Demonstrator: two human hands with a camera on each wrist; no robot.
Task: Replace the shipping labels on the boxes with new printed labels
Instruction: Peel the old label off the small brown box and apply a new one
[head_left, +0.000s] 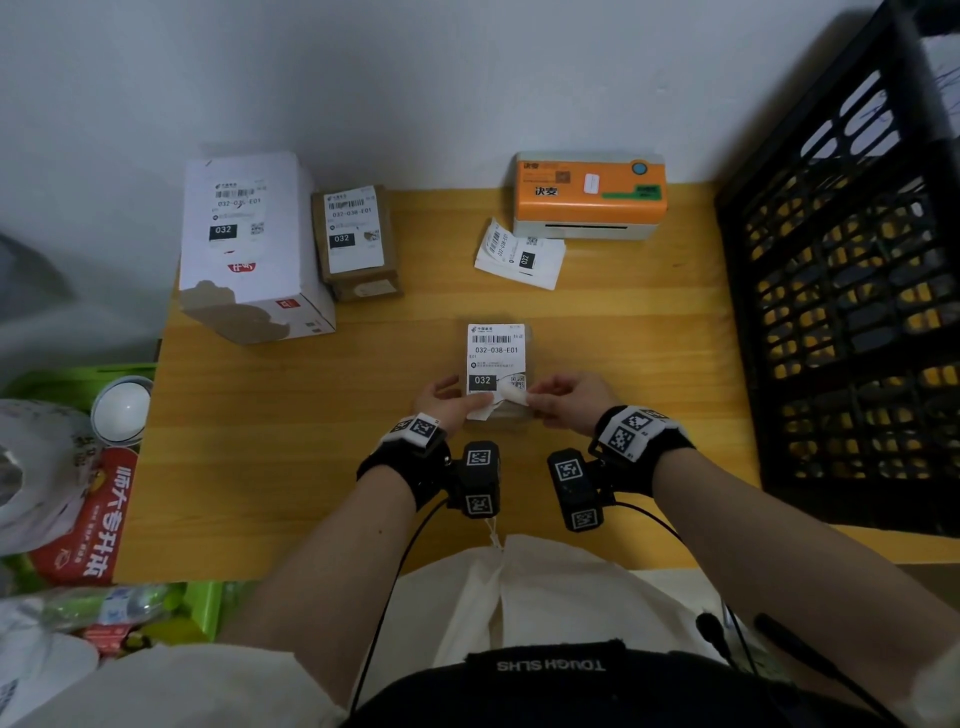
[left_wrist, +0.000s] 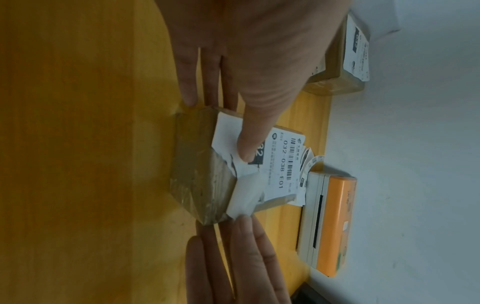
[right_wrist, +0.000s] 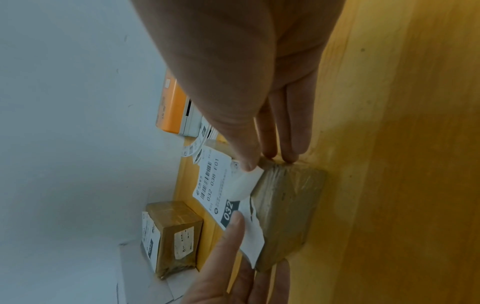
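Observation:
A small brown box (head_left: 501, 413) lies at the middle of the wooden table (head_left: 311, 441), with a white shipping label (head_left: 496, 353) marked 032-038-E01 on top. My left hand (head_left: 457, 400) presses its thumb (left_wrist: 249, 144) on the label's near left part, and its straight fingers (left_wrist: 188, 90) touch the box's side. My right hand (head_left: 535, 397) pinches the label's peeled, curled near right corner (left_wrist: 244, 201) between thumb (right_wrist: 246, 162) and a finger. Its other fingers touch the box's side (right_wrist: 288, 197).
An orange label printer (head_left: 589, 195) stands at the back with loose printed labels (head_left: 519, 254) before it. A big white box (head_left: 244, 244) and a brown box (head_left: 356, 239), both labelled, sit back left. A black crate (head_left: 841, 312) fills the right; bags and a cup (head_left: 122, 408) crowd the left.

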